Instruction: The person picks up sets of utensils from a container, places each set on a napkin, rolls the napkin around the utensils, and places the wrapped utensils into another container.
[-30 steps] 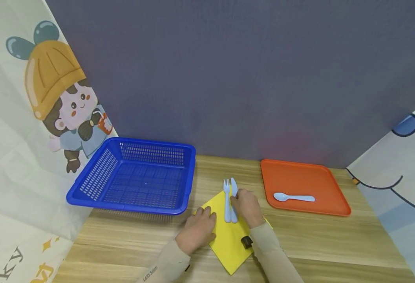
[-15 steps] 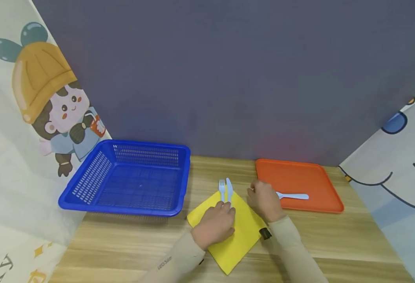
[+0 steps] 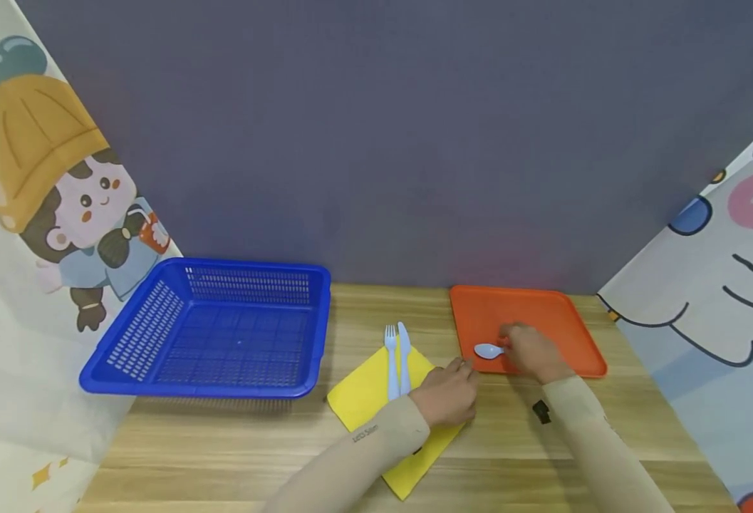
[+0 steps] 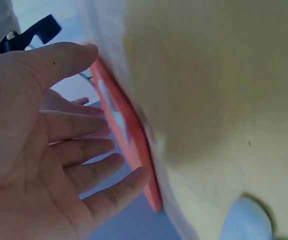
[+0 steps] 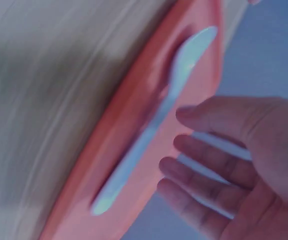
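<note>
A light blue spoon (image 3: 489, 350) lies on the orange tray (image 3: 543, 303). Over the spoon's handle hovers the right hand (image 3: 533, 350); the right wrist view shows its fingers (image 5: 204, 170) relaxed beside the spoon (image 5: 156, 120), not touching it. The left hand (image 3: 447, 394), fingers extended and holding nothing, is above the right part of the yellow napkin (image 3: 408, 470), by the tray's near left corner. In the left wrist view this hand (image 4: 49, 140) is spread beside the tray (image 4: 126, 125). A light blue fork (image 3: 392, 360) and knife (image 3: 404, 356) lie side by side on the napkin.
On the left of the wooden table (image 3: 222, 456) stands an empty blue basket (image 3: 305, 342). A grey wall (image 3: 350, 142) rises behind, with printed cartoon sheets on both sides.
The right hand has left the knife and moved right to over the spoon. The left hand has moved right across the napkin, past the fork and knife. The head view has shifted slightly.
</note>
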Demonstrator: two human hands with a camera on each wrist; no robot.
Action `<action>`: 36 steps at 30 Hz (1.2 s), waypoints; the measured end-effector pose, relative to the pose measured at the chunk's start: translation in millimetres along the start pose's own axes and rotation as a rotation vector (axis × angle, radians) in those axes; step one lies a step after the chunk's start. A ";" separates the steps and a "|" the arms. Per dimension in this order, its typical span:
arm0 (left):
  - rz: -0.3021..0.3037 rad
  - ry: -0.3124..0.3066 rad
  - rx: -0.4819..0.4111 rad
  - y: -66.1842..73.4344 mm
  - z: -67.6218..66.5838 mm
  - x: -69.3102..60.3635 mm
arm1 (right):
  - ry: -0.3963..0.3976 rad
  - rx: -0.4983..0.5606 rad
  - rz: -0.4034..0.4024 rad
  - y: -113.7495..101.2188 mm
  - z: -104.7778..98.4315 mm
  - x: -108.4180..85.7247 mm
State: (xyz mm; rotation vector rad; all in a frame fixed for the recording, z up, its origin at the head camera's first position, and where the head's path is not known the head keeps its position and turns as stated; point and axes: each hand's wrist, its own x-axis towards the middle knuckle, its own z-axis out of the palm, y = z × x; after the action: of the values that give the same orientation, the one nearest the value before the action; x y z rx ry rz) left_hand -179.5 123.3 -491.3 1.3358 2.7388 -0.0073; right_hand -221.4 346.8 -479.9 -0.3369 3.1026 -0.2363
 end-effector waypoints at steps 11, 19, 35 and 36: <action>-0.039 -0.082 -0.040 0.4 2.7 13.9 | 0.003 -0.038 -0.065 15.9 7.1 3.0; -0.034 -0.095 -0.044 -0.4 3.3 17.1 | 0.001 -0.068 -0.118 16.6 9.8 1.0; -0.054 0.054 0.056 -13.3 -18.8 -32.6 | 0.148 -0.125 -0.194 -17.6 -1.5 -0.3; -0.064 0.059 0.058 -14.8 -20.7 -39.8 | 0.145 -0.102 -0.186 -23.7 -2.7 0.3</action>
State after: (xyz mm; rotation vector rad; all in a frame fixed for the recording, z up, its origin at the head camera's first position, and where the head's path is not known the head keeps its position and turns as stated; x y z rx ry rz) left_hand -168.5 83.9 -467.7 1.2814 2.8506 -0.0525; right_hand -216.7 324.3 -473.7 -0.6404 3.2334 -0.1082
